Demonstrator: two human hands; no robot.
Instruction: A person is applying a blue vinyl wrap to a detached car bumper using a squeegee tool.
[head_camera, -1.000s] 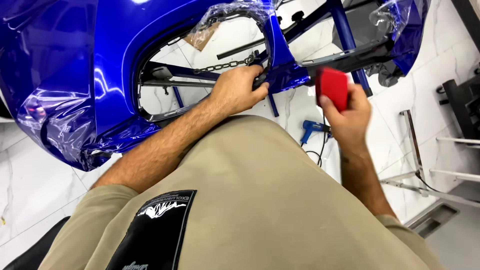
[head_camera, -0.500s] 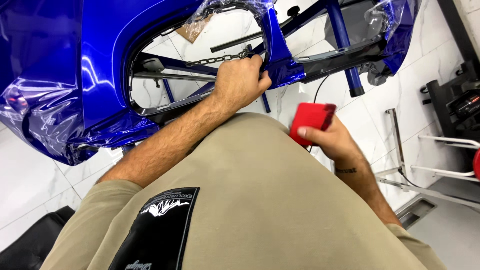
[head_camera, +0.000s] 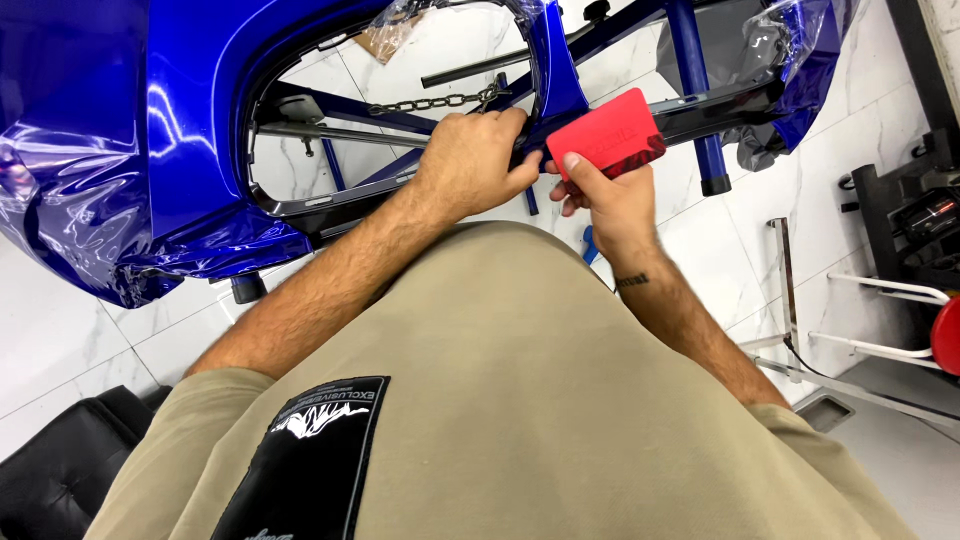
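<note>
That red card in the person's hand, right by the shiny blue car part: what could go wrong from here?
The red squeegee card, held in the right hand, sits close to the glossy blue panel; a hard edge might scratch or crease the film. The loose wrinkled film at the panel's lower corner could snag or tear. The left hand grips the opening's edge beside a hanging chain, which might swing against the finish.

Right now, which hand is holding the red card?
The right hand pinches the red card by its edge. The left hand grips the blue panel instead.
</note>
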